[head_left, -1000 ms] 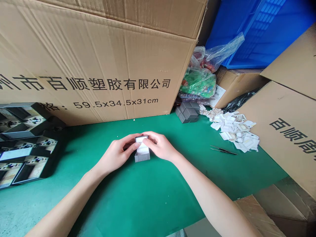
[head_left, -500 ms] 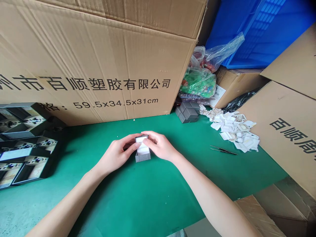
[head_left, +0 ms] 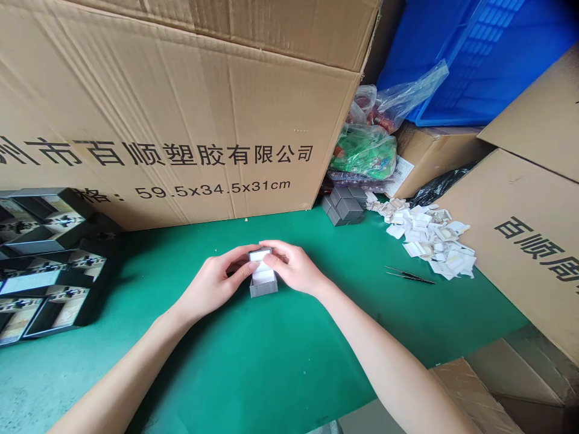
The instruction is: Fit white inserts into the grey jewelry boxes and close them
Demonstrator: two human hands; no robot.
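A small grey jewellery box (head_left: 263, 289) with a white lining stands with its lid raised near the middle of the green table. From the left, my left hand (head_left: 225, 275) is closed on it, thumb at the white inside and fingers behind the lid. My right hand (head_left: 293, 267) grips the box from the other side, its thumb pressed on the white lining and its fingers around the lid's back. Both hands hide the box's sides and part of the lid.
Open black boxes (head_left: 49, 277) are stacked at the left. A large carton (head_left: 181, 102) stands behind. To the right are closed grey boxes (head_left: 344, 206), a heap of white inserts (head_left: 429, 232), tweezers (head_left: 410, 275) and another carton (head_left: 520, 241). Plastic bags (head_left: 364, 150) lie beneath a blue crate (head_left: 452, 60).
Almost nothing differs. The jewellery box has shifted very slightly to the right, and both hands keep their hold on it.
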